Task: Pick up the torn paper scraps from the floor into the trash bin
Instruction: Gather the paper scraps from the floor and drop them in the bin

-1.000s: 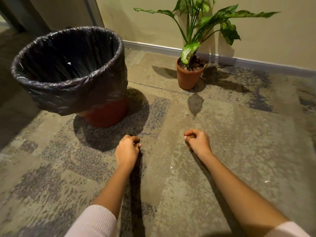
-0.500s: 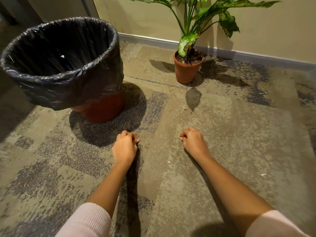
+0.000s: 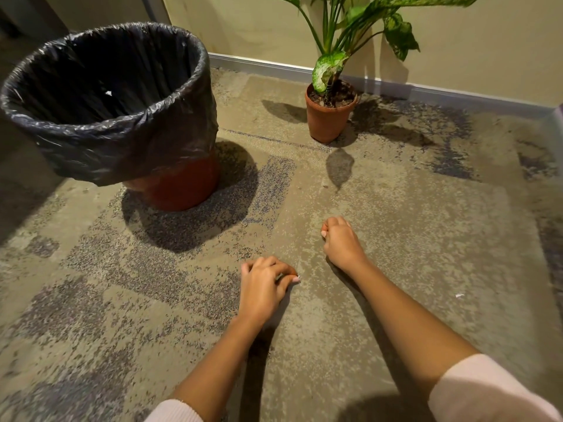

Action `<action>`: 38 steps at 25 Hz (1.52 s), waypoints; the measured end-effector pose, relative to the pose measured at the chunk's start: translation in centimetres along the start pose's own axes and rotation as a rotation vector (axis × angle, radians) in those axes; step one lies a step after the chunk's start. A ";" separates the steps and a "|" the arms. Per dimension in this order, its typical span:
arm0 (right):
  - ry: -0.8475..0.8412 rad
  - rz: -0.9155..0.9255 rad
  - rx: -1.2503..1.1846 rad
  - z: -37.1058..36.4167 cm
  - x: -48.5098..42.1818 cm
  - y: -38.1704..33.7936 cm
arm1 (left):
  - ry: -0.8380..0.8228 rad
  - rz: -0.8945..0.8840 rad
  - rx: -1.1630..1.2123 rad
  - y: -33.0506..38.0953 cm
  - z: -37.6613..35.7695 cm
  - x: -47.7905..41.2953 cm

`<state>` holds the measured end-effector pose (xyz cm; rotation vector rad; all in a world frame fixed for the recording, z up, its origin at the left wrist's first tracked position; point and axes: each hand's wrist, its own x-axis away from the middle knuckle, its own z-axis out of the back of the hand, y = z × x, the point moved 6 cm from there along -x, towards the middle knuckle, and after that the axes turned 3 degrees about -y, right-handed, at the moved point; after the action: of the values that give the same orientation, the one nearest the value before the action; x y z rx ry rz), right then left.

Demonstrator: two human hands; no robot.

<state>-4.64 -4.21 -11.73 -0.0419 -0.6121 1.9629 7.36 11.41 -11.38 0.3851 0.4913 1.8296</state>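
Both forearms reach up from bottom edge, pale sleeves pushed back. Left hand (image 3: 264, 286) low centre, fingers curled downward, possibly pinching. Right hand (image 3: 339, 240) fisted, right of centre.

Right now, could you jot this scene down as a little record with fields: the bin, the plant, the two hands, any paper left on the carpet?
bin: red round trash bin lined with a black plastic bag, far left; one small white scrap inside
plant: green leafy plant in a terracotta pot by the wall
left hand: low over the carpet, fingers curled, pinching at a white bit
right hand: closed fist, contents hidden
paper left: one white scrap on the carpet, right of the right arm
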 end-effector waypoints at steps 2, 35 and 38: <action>0.007 -0.011 -0.057 0.0 0.5 0.5 | -0.036 -0.010 -0.040 0.7 -0.4 0.0; -0.077 0.323 0.067 -3.6 8.5 -3.9 | -0.022 0.188 0.241 -1.6 1.8 -0.3; -0.077 0.367 0.156 -3.7 8.7 -4.4 | -0.028 0.190 0.236 -1.7 1.9 -0.1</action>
<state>-3.89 6.15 -10.97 0.0192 -0.5258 2.3727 9.69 12.01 -10.66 0.6355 0.6733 1.9513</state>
